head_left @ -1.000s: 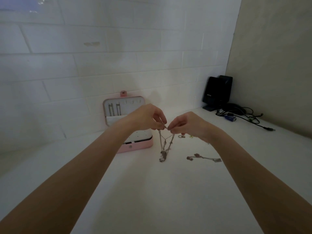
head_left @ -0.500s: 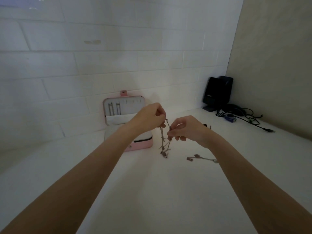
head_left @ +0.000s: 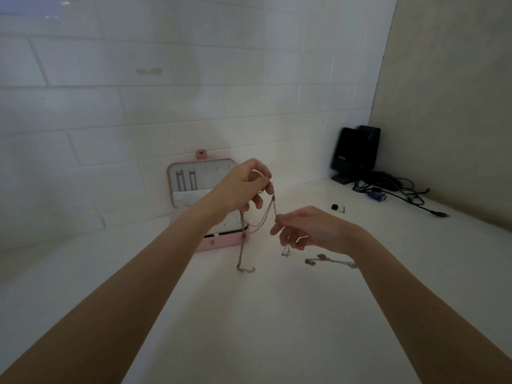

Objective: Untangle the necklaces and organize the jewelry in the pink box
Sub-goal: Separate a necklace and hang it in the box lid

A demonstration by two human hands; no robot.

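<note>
There were two hands: a left hand (head_left: 243, 187) and a right hand (head_left: 307, 227). One tangle of necklace chains (head_left: 243, 245) hung between them. One pink jewelry box (head_left: 221, 242), one loose chain (head_left: 329, 261), two black speakers (head_left: 354, 153) were counted.
</note>
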